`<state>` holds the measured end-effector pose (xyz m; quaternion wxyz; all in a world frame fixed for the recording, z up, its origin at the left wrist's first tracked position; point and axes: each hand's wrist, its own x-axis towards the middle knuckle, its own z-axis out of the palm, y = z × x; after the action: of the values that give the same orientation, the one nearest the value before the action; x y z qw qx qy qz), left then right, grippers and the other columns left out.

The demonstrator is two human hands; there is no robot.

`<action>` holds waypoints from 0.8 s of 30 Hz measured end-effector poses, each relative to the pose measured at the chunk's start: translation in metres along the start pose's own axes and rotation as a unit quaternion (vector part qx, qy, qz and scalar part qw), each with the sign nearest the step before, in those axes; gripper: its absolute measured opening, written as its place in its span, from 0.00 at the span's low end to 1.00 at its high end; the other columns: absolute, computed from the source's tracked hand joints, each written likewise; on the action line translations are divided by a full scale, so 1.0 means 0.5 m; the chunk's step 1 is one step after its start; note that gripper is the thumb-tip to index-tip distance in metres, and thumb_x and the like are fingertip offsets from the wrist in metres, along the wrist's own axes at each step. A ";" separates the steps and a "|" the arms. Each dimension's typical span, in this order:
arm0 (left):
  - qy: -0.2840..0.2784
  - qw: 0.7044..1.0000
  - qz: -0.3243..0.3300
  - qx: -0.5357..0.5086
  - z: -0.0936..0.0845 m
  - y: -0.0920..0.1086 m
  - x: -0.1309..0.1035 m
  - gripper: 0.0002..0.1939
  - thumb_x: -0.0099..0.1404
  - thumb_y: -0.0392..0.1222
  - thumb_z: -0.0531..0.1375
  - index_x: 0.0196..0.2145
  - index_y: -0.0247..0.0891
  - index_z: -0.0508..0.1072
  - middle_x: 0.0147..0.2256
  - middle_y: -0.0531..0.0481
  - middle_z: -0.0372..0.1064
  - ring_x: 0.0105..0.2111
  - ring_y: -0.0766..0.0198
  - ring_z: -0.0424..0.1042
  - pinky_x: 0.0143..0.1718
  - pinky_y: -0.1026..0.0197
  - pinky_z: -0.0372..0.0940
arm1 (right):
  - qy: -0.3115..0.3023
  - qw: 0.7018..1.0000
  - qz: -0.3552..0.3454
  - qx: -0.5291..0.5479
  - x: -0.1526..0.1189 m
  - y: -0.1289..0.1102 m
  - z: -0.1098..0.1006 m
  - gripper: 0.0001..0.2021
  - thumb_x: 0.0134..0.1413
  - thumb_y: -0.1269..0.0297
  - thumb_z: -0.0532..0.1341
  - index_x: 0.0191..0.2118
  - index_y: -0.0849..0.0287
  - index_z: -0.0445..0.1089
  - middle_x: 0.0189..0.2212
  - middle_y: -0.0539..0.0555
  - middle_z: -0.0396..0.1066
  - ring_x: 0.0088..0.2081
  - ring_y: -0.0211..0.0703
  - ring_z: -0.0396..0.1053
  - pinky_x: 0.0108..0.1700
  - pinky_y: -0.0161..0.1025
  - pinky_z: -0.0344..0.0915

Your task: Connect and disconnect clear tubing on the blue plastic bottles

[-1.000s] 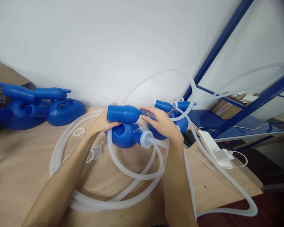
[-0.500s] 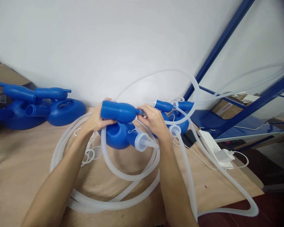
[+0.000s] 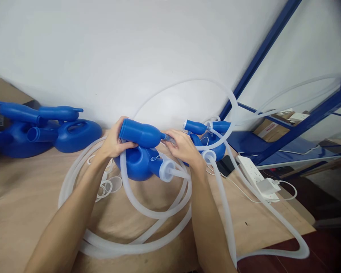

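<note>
My left hand (image 3: 116,139) is wrapped round the wide end of a blue plastic funnel-shaped urinal head (image 3: 140,132). At its narrow spout, my right hand (image 3: 182,146) grips the end of a translucent hose (image 3: 169,139), which sits on or against the spout; how far it is pushed on is partly hidden by my fingers. Just below lies a blue urinal bottle (image 3: 138,163) with a handle hole. A white cap (image 3: 166,170) on its neck has a corrugated tube (image 3: 127,189) coming out and coiling over the table.
More blue bottles (image 3: 78,134) and heads stand at the left by a cardboard box (image 3: 10,91). White rings (image 3: 105,188) lie left of centre. To the right are finished-looking bottles (image 3: 218,146), a power strip (image 3: 251,172), a phone (image 3: 226,165) and a blue shelf frame (image 3: 261,57).
The blue head tips slightly more downward toward its spout. My right hand has shifted a little and more of the hose end shows at the spout. The view has turned slightly.
</note>
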<state>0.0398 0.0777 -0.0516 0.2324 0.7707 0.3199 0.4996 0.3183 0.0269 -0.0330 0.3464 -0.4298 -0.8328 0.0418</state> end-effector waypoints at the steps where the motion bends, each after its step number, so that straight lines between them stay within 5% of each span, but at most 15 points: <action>1: 0.001 1.000 -0.001 0.003 0.000 0.002 0.001 0.32 0.47 0.49 0.73 0.47 0.40 0.66 0.37 0.50 0.72 0.39 0.49 0.74 0.45 0.47 0.69 | -0.006 1.000 0.003 0.009 0.000 0.001 -0.002 0.12 0.65 0.68 0.59 0.50 0.57 0.76 0.45 0.57 0.79 0.45 0.50 0.74 0.47 0.43 0.65; 5: 0.000 1.000 -0.005 0.010 0.003 0.012 0.001 0.32 0.46 0.49 0.72 0.46 0.41 0.65 0.35 0.53 0.71 0.36 0.53 0.72 0.41 0.52 0.68 | -0.077 0.990 0.036 0.110 -0.004 0.011 -0.012 0.11 0.66 0.60 0.61 0.45 0.58 0.78 0.35 0.52 0.78 0.32 0.43 0.69 0.37 0.39 0.63; 16: -0.004 1.000 0.023 0.007 0.000 0.015 0.000 0.33 0.48 0.53 0.72 0.48 0.42 0.65 0.37 0.51 0.72 0.38 0.52 0.73 0.42 0.52 0.68 | -0.171 0.918 0.042 0.355 -0.008 0.033 -0.015 0.15 0.62 0.50 0.65 0.38 0.59 0.75 0.32 0.50 0.74 0.36 0.43 0.72 0.41 0.41 0.69; 24: 0.021 0.999 0.019 -0.015 -0.021 0.022 0.003 0.32 0.47 0.52 0.74 0.47 0.42 0.68 0.37 0.49 0.71 0.38 0.47 0.74 0.44 0.44 0.69 | -0.048 0.942 0.052 0.328 0.001 -0.008 -0.021 0.23 0.60 0.58 0.68 0.60 0.54 0.73 0.61 0.57 0.74 0.63 0.51 0.70 0.67 0.52 0.65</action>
<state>0.0336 0.0717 -0.0392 0.2275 0.7622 0.3029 0.5250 0.3219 0.0225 -0.0234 0.4249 -0.3324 -0.7651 0.3515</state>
